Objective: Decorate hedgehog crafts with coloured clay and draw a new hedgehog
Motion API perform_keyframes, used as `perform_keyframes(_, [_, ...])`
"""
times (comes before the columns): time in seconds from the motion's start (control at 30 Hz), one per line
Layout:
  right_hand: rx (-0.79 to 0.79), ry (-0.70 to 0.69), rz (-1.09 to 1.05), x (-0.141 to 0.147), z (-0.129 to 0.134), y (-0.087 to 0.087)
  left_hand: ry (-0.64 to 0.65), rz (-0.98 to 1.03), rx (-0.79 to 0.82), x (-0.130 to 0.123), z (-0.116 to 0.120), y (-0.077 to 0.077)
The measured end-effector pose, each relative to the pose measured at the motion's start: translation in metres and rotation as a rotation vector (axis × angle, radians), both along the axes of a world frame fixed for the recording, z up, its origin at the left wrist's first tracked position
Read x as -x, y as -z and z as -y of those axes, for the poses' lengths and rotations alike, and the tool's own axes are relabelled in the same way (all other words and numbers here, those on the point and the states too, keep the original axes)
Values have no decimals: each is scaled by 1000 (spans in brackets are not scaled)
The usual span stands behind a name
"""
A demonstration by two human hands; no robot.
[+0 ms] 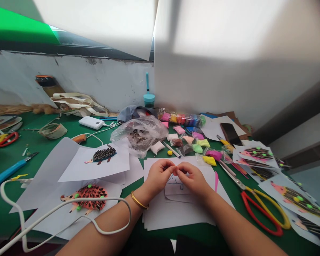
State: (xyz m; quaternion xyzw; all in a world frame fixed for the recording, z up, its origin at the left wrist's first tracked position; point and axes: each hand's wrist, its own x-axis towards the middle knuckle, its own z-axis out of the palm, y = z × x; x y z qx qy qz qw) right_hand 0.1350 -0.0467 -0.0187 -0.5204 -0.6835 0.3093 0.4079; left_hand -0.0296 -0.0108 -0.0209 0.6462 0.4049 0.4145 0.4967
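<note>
My left hand (160,172), with a gold bangle at the wrist, and my right hand (190,177) meet fingertip to fingertip above the paper. Both are closed in a pinch; whatever lies between the fingertips is hidden or too small to name. Under them is a white sheet with a line drawing (173,180), partly covered by the hands. It lies on a stack of white paper (160,217). Just beyond the hands are a small yellow ball (170,153) and a grey-white pen (173,150). A pink strip (216,181) lies right of my right hand.
Several clay packets (186,149) and a plastic bag of seeds (141,137) lie behind. Large scissors (256,202) and hedgehog pictures (296,195) are at right. At left are more hedgehog pictures (92,197), a white cable (109,233) crossing my left forearm, and a blue-handled knife (10,172).
</note>
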Motion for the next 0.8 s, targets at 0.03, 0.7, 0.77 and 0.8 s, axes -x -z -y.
perform_keyframes(0.03, [-7, 18, -8, 0, 0, 0, 8, 3, 6, 0, 0, 0])
perform_keyframes(0.7, [19, 90, 35, 1, 0, 6, -8, -109, -169, 4, 0, 0])
perform_keyframes(0.77, [24, 74, 48, 1, -1, 7, -13, -167, -189, 3, 0, 1])
perform_keyframes(0.8, [24, 67, 49, 1, -1, 8, -17, -185, -189, 3, 0, 2])
